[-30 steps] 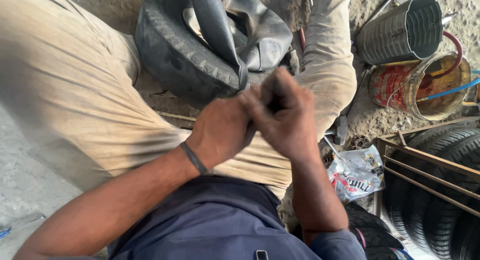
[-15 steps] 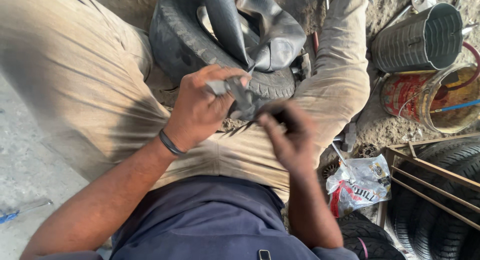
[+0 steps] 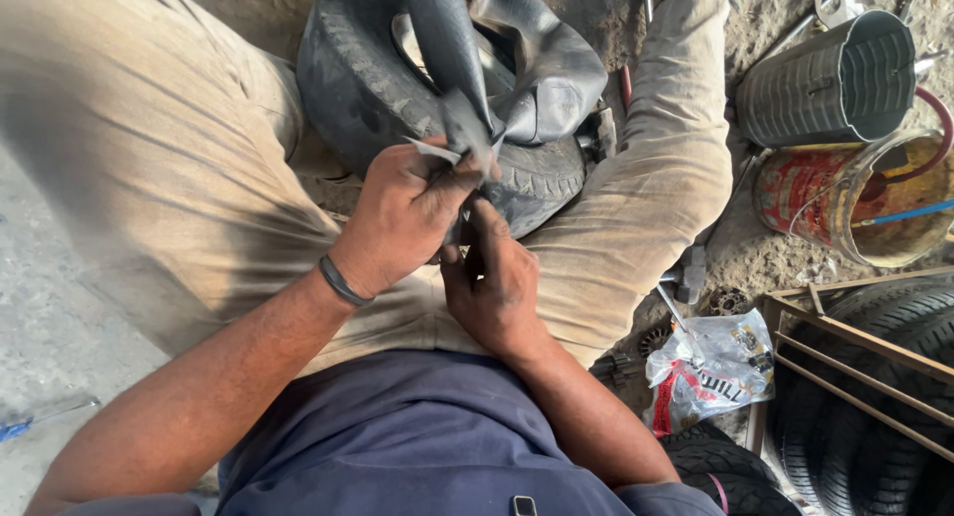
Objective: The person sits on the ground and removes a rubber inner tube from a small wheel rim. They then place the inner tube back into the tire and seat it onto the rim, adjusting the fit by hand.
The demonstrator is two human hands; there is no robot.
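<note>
Left hand [image 3: 402,216] clamped on rubber tube [image 3: 467,128] above tyre [image 3: 368,88], between knees. Right hand [image 3: 494,277] pinching tube's lower fold. Best kept taut, thumbs close together, grip firm against slipping.

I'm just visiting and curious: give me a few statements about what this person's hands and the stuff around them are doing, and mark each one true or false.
1. The left hand grips a fold of the black rubber inner tube. True.
2. The right hand rests on the ground. False: it is raised at the tube, just under the left hand.
3. A dark band circles the left wrist. True.
4. The worn black tyre hangs on a wall. False: it lies on the dirt between the person's legs.
5. The ribbed grey metal can stands upright. False: it lies tipped on its side beside a rusty red bucket.
</note>
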